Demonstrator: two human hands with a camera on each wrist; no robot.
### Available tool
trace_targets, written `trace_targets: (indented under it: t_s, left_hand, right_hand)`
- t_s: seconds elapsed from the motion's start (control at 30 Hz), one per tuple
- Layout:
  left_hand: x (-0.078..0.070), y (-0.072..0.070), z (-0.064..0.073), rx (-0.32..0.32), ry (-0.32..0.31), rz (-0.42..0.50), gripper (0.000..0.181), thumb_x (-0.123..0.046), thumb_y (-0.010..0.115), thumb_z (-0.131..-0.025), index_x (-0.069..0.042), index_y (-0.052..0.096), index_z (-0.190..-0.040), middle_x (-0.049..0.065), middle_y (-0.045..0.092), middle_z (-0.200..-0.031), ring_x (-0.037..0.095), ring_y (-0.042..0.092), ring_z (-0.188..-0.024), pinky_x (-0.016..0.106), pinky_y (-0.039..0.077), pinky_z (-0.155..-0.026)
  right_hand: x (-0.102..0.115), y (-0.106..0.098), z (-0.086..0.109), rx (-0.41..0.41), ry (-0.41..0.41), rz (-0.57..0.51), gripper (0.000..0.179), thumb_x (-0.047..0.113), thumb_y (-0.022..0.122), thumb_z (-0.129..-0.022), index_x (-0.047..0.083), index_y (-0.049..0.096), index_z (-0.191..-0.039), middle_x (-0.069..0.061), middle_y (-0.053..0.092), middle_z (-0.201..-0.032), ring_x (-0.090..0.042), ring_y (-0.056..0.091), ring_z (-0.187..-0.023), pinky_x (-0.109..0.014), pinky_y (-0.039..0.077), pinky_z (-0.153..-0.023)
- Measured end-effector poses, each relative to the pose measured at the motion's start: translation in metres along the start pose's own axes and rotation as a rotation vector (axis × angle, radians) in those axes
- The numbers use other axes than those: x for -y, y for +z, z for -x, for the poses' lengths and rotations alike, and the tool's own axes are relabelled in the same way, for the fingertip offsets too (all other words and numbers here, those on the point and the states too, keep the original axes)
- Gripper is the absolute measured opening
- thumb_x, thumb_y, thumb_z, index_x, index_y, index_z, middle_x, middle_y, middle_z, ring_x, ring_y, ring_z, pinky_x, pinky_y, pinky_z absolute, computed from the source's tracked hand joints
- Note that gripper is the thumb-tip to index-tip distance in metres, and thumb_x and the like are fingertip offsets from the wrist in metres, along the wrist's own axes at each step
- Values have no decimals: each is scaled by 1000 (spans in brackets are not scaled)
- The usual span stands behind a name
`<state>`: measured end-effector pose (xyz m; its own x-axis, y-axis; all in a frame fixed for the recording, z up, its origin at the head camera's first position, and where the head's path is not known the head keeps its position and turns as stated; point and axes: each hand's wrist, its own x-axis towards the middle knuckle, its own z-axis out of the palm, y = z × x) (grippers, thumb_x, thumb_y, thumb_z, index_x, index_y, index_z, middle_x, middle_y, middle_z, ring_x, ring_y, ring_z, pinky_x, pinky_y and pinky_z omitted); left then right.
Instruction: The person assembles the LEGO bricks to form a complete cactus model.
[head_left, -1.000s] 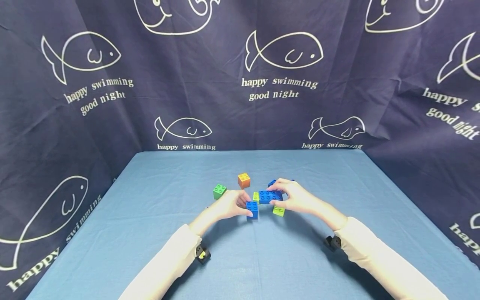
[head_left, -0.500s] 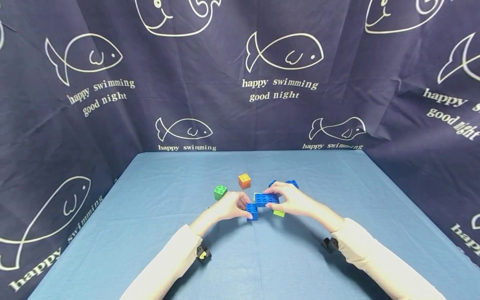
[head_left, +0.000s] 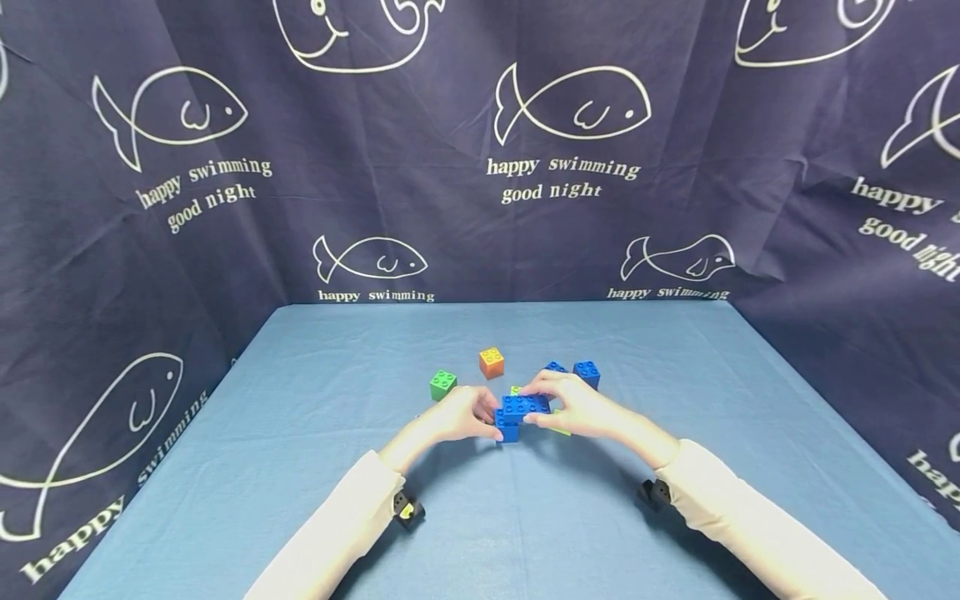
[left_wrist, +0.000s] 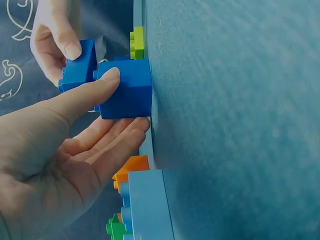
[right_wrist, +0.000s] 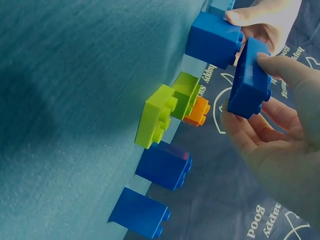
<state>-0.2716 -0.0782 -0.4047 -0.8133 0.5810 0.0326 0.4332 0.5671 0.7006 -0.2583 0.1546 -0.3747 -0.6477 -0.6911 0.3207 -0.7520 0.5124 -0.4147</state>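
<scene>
My left hand [head_left: 457, 414] pinches a square blue toy building brick [left_wrist: 127, 92] between thumb and fingers, low on the table with its studs up. My right hand [head_left: 576, 406] grips a longer blue brick [right_wrist: 250, 77] by its sides. One end of this long brick is over the studs of the square one, slightly tilted in the right wrist view. Whether the two touch, I cannot tell. Part of the square brick's top is hidden under the long brick in the head view.
Behind the hands stand a green brick [head_left: 443, 384], an orange brick [head_left: 491, 362] and two blue bricks [right_wrist: 162, 165]. Lime bricks [right_wrist: 157, 115] lie near the right hand. A light blue brick [left_wrist: 150, 205] is beside the left hand. Printed cloth [head_left: 480, 233] hangs behind the table.
My right hand has carried the long blue brick left and toward me, from beside the square brick to over it. My left hand stays nearly in place.
</scene>
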Motion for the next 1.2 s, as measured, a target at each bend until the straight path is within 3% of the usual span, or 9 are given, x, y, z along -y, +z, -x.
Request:
trace_targets:
  t_s: [0.37, 0.7, 1.2]
  left_hand:
    - [4, 1, -3, -3, 0, 76, 37, -13, 81, -72, 1, 59, -99, 12, 68, -95, 21, 69, -85, 22, 53, -71]
    - [8, -1, -3, 29, -58, 140, 38, -16, 80, -74, -1, 61, -102, 11, 69, -98, 19, 69, -87, 25, 54, -75]
    - [7, -1, -3, 27, -81, 136, 34, -18, 81, -73, -3, 61, -95, 9, 70, -96, 18, 70, -87, 28, 54, -75]
  right_hand:
    - [0, 2, -2, 36, 27, -32, 33, 18, 70, -85, 3, 65, -113, -7, 63, -100, -17, 58, -89, -35, 54, -75]
    - [3, 3, -1, 55, 44, -57, 36, 20, 71, -84, 3, 65, -114, -8, 63, -100, -20, 59, -93, -32, 54, -78]
    - [4, 5, -4, 39, 22, -78, 36, 22, 74, -81, 3, 67, -111, -6, 63, -97, -17, 59, -88, -33, 54, -78]
